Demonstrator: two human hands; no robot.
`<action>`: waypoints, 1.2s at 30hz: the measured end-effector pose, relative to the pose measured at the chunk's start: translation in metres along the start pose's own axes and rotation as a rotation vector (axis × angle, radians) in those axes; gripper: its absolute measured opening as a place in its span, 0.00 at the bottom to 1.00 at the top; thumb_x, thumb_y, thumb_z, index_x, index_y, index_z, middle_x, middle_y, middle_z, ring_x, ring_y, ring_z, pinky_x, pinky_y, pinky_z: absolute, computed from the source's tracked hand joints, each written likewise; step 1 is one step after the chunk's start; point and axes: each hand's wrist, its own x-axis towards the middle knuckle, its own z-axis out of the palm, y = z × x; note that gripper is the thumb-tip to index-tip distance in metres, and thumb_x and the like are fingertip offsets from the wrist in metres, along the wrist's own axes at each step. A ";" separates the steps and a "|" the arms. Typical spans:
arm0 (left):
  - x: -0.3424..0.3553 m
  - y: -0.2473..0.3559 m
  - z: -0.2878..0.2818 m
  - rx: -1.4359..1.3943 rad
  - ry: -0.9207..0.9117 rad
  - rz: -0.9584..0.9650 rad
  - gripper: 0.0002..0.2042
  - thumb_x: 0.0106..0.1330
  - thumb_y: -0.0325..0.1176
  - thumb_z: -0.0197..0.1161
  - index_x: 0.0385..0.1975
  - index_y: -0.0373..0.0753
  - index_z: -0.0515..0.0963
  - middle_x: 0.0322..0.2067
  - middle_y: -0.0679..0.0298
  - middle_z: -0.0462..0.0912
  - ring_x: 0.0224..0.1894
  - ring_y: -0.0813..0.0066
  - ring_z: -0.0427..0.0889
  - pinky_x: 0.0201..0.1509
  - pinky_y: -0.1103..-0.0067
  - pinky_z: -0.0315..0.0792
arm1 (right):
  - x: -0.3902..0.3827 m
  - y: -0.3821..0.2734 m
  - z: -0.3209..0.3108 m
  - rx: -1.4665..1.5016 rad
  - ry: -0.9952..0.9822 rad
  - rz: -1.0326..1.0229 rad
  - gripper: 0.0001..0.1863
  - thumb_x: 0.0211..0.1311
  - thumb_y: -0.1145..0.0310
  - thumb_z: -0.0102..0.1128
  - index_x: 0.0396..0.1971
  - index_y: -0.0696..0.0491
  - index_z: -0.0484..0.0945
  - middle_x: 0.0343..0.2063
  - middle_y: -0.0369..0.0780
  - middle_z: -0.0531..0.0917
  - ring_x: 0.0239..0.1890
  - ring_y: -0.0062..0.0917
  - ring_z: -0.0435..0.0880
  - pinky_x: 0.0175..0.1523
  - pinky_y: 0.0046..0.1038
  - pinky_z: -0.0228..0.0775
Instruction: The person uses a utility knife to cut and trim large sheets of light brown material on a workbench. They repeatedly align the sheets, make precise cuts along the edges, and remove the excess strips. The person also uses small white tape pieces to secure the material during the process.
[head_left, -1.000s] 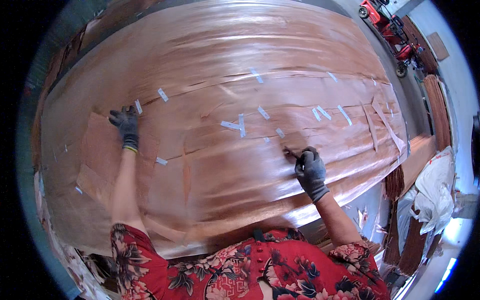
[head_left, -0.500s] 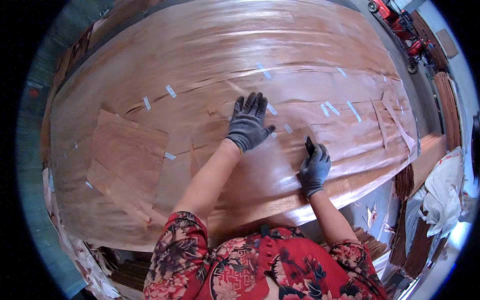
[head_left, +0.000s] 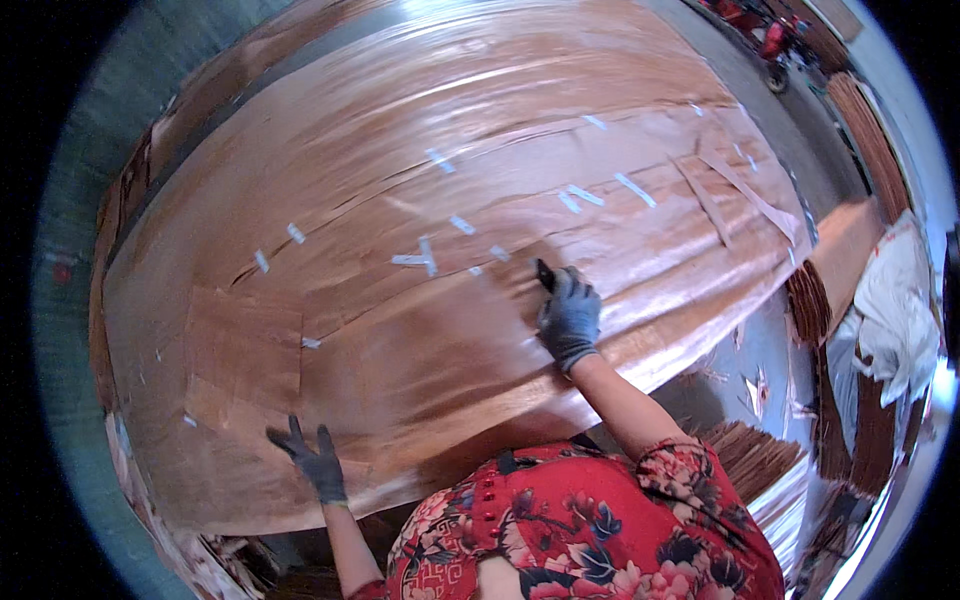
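A broad sheet of reddish-brown wood veneer [head_left: 430,350] lies before me, with seams and ripples across it. Short strips of pale tape [head_left: 412,260] are stuck along the seams. My left hand [head_left: 315,465], in a dark grey glove, is near the sheet's front edge with its fingers spread, holding nothing. Just beyond its fingertips lies a loose, roughly rectangular veneer piece [head_left: 245,345]. My right hand [head_left: 572,318], gloved too, is closed low over the middle of the sheet. A dark tip juts from it; whether that is a tool or a gloved finger, I cannot tell.
Narrow veneer offcuts [head_left: 745,190] rest on the sheet's right part. Stacked veneer [head_left: 870,130] stands along the right side, beside a crumpled white plastic sheet [head_left: 890,310]. Another veneer stack [head_left: 750,455] sits below the front edge. A red vehicle [head_left: 780,40] is at the far right.
My left hand has left the middle of the sheet and come back toward its front left, uncovering crossed tape strips. My right hand stays closed and is further left in view. The view has turned.
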 end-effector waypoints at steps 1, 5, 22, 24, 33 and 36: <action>-0.018 -0.001 -0.005 0.064 -0.007 0.022 0.29 0.61 0.36 0.61 0.61 0.34 0.62 0.68 0.46 0.32 0.71 0.58 0.34 0.70 0.68 0.37 | 0.001 -0.001 -0.002 0.016 -0.009 0.002 0.25 0.43 0.69 0.56 0.46 0.53 0.66 0.48 0.48 0.72 0.46 0.43 0.73 0.48 0.41 0.66; -0.075 -0.017 0.000 0.280 -0.040 0.063 0.29 0.60 0.36 0.61 0.61 0.33 0.62 0.68 0.48 0.32 0.71 0.59 0.35 0.70 0.70 0.38 | 0.018 0.025 -0.020 0.329 -0.171 -0.012 0.21 0.51 0.63 0.57 0.44 0.55 0.65 0.44 0.52 0.72 0.38 0.51 0.76 0.39 0.46 0.71; -0.193 0.018 0.000 0.518 -0.127 -0.241 0.27 0.56 0.38 0.64 0.55 0.33 0.68 0.67 0.44 0.39 0.69 0.48 0.41 0.69 0.62 0.48 | 0.139 0.363 -0.093 -0.080 0.156 0.361 0.13 0.50 0.68 0.56 0.38 0.51 0.77 0.51 0.46 0.74 0.42 0.44 0.79 0.45 0.42 0.72; -0.194 0.023 -0.001 0.533 -0.144 -0.275 0.27 0.56 0.38 0.64 0.55 0.33 0.68 0.67 0.43 0.39 0.69 0.48 0.41 0.68 0.62 0.49 | 0.163 0.384 -0.101 -0.073 0.088 0.474 0.17 0.51 0.66 0.56 0.43 0.49 0.77 0.57 0.45 0.69 0.45 0.43 0.79 0.48 0.41 0.71; -0.209 0.032 -0.006 0.597 -0.212 -0.351 0.27 0.55 0.38 0.64 0.54 0.33 0.68 0.67 0.43 0.41 0.69 0.47 0.42 0.68 0.62 0.49 | 0.183 0.431 -0.103 -0.095 -0.031 0.352 0.15 0.49 0.67 0.59 0.40 0.51 0.76 0.45 0.47 0.75 0.44 0.43 0.78 0.47 0.41 0.71; -0.225 0.027 -0.009 0.599 -0.224 -0.371 0.27 0.55 0.37 0.64 0.54 0.32 0.68 0.67 0.43 0.41 0.69 0.47 0.42 0.68 0.63 0.49 | 0.155 0.417 -0.101 -0.102 0.158 0.211 0.07 0.53 0.69 0.54 0.32 0.54 0.74 0.34 0.48 0.78 0.37 0.46 0.78 0.41 0.42 0.72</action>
